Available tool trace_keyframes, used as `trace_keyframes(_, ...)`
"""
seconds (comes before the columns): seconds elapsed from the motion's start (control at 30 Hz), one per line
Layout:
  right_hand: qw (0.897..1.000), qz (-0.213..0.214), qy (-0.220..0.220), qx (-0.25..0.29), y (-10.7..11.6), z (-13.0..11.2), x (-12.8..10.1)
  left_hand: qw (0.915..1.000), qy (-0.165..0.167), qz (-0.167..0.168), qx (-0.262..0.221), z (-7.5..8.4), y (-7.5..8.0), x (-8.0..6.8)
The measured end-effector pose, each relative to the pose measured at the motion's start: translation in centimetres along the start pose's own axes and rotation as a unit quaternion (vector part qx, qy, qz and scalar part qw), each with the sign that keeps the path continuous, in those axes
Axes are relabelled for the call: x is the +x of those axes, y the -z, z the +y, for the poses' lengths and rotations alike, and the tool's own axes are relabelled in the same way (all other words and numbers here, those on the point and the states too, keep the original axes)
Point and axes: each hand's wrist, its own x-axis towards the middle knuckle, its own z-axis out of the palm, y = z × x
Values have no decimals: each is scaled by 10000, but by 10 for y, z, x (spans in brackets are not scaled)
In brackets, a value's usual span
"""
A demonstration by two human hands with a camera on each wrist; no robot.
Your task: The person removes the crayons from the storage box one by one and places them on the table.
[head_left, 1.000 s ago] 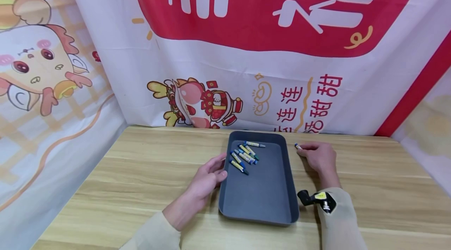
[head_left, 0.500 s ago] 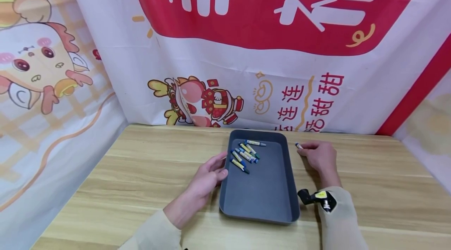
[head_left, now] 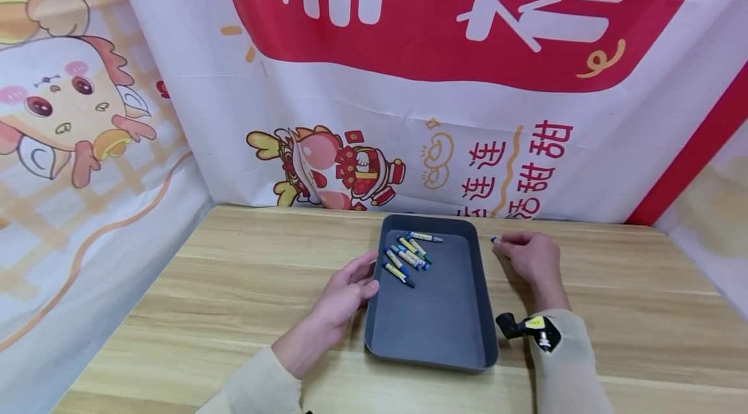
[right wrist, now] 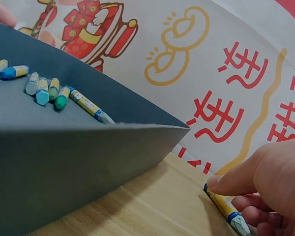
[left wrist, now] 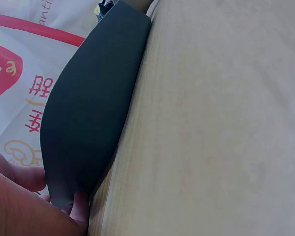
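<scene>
A person's two hands work at a wooden bench (head_left: 245,284) on either side of a dark grey tray (head_left: 432,329). The right hand (head_left: 528,258) lies on the bench just right of the tray's far corner, its fingers (right wrist: 236,179) curled down onto a single crayon (head_left: 495,240). The right wrist view shows that crayon lying flat on the wood, yellow-wrapped with a blue band and pale tip, pinched under a fingertip and close to the tray's outer wall but not touching it.

The left hand (head_left: 345,291) rests against the tray's left rim, thumb at the edge and fingers relaxed and mostly straight along the wall; it grips nothing. The left wrist view shows the fingers (left wrist: 27,177) touching the tray's dark side where it meets the bench.

Inside the tray, a small heap of crayons (head_left: 407,255) sits in the far half, toward the left wall. They lie flat, several side by side and slanted, with one (head_left: 424,237) set apart crosswise just behind them. Their wrappers are yellow and blue, with blue and green tips. The near half of the tray floor is bare grey.

Pale sleeves cover both forearms, and a small black camera mount (head_left: 514,326) sits on the right wrist. A red and white banner (head_left: 444,18) with cartoon figures hangs behind the bench.
</scene>
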Motion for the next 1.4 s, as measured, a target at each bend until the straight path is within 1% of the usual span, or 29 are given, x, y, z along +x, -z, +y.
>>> trace_keyframes(0.1,10000,-47,59,42,1,-3,0,10000,-27,6,3,0,1,0)
trace_keyframes(0.2,9997,-61,224,116,2,-6,-1,10000,-46,-1,-5,0,2,-1)
trace_keyframes(0.37,9991,-65,375,203,8,-14,-3,10000,-71,-66,-2,-1,3,-1)
trace_keyframes(0.57,9987,16,295,425,14,-32,-9,10000,-52,-38,-14,-2,1,0)
trace_keyframes(0.7,9979,49,414,499,17,-46,-16,10000,-47,-29,1,-1,1,0)
trace_keyframes(0.8,9968,82,598,523,18,-58,-22,10000,-65,-29,30,-1,1,0)
trace_keyframes(1.07,9924,120,1111,525,8,-82,-39,10000,-22,-17,25,-2,1,2)
trace_keyframes(1.23,9899,115,1266,623,0,-91,-45,10000,-16,-12,35,-2,2,1)
trace_keyframes(1.4,9870,222,1430,695,-8,-98,-50,10000,-12,6,35,-2,1,2)
